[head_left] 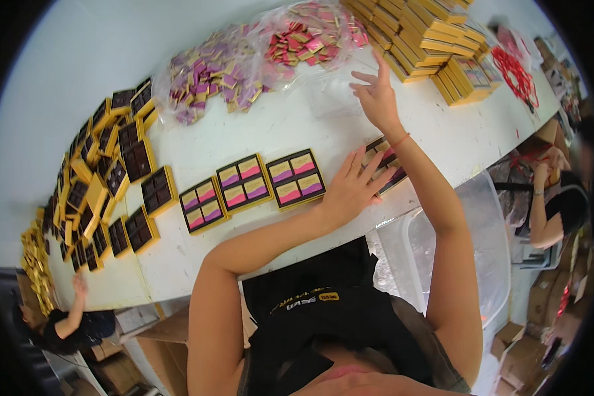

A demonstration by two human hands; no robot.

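My left hand (351, 189) lies with its fingers spread over a dark box (398, 177) near the table's front edge, hiding much of it. Beyond it my right hand (378, 100) is raised over the table, index finger stretched out and the others loosely bent, with nothing visible in it. It is nearest to a clear bag of pink and gold small square packets (303, 45). Left of my left hand stand three gold-edged boxes, the closest being a filled box (296, 178); each holds purple-and-gold and pink-and-gold squares in its compartments.
A bag of purple packets (208, 76) lies at the back. Many empty-looking dark trays (138, 158) are heaped at left. Stacked gold boxes (416, 36) and red cord (513, 72) occupy the back right. A clear plastic bin (468, 244) stands below the edge. Co-workers' arms show at both sides.
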